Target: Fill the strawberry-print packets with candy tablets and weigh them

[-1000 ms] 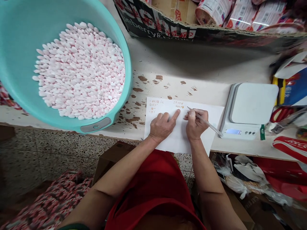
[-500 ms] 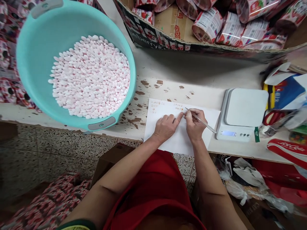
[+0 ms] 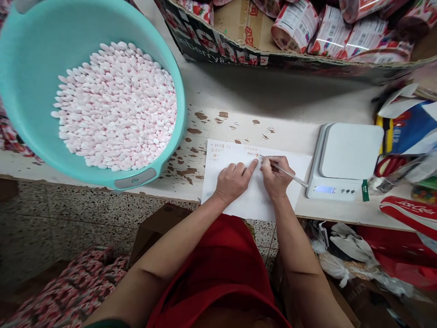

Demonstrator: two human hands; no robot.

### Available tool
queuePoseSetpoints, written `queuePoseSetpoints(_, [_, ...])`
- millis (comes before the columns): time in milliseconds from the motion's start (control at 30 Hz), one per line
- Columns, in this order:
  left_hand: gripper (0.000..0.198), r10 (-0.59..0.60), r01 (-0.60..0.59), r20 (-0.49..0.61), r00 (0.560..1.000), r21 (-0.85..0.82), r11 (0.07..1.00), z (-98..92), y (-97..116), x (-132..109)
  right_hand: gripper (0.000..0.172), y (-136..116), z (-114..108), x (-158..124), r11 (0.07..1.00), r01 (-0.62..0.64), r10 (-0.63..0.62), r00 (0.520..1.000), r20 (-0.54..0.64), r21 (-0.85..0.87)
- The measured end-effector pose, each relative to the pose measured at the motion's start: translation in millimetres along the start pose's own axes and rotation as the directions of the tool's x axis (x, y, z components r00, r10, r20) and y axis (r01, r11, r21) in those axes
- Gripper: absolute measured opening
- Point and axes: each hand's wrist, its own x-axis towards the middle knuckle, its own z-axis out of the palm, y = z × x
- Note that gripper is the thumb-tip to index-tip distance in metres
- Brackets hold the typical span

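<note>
Gripping a pen (image 3: 299,180) between closed fingers, the right hand (image 3: 276,177) rests on paper (image 3: 257,200) between basin (image 3: 30,77) and scale (image 3: 353,150); the left hand (image 3: 233,181) lies there, index extended (other fingers apparently loosely bent).

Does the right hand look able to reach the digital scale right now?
Likely yes: the digital scale sits beside the paper, and only the pen held by the right hand lies between.
</note>
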Motion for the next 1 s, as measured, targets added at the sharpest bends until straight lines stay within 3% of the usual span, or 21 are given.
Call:
queuePoseSetpoints(233, [0.045, -0.042, 0.049, 0.116, 0.992, -0.061, 0.997, -3.5, 0.8, 2.1, 0.014, -0.7, 1.0, 0.8, 0.999, 0.012, -0.012, 1.000, 0.014, -0.048])
queuePoseSetpoints(567, [0.045, -0.050, 0.061, 0.141, 0.989, -0.069, 0.996, -7.5, 0.7, 3.6, 0.009, 1.6, 0.0, -0.2, 0.995, 0.068, -0.067, 0.998, 0.009, -0.079])
queuePoseSetpoints(833, [0.047, -0.049, 0.060, 0.144, 0.988, -0.074, 0.995, -6.4, 0.3, 3.1, 0.011, -0.4, -0.3, 0.8, 1.000, -0.027, 0.028, 1.000, 0.011, -0.007])
queuePoseSetpoints(1000, [0.047, -0.033, 0.038, 0.100, 0.994, -0.045, 0.998, -5.2, 0.3, 2.6, 0.012, -0.1, -1.1, 0.6, 0.999, -0.023, 0.023, 0.999, 0.028, -0.024])
